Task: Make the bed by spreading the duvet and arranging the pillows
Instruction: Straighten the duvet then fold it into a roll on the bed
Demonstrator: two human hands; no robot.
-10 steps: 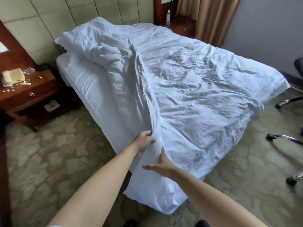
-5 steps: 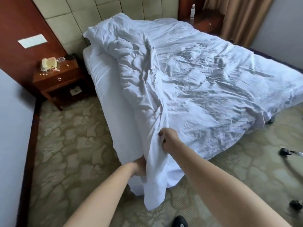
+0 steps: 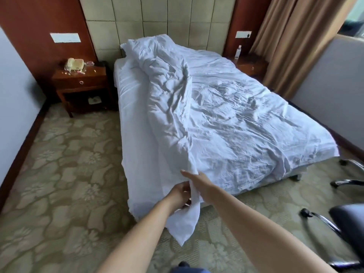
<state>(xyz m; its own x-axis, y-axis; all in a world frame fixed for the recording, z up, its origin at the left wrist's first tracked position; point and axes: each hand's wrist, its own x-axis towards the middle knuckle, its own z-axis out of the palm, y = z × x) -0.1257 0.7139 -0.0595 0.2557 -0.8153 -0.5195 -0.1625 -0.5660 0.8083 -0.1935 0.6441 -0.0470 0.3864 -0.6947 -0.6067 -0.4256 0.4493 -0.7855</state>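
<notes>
Spreading step: my left hand [image 3: 180, 194] grips the duvet [image 3: 216, 123] corner, right hand [image 3: 199, 179] open against it; next, pull left.

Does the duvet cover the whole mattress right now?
No, the duvet is bunched toward the right, leaving a bare strip of sheet along the left side.

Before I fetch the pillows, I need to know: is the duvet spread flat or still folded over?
Still folded: the duvet lies doubled back along its left edge, baring the sheet beside it.
</notes>
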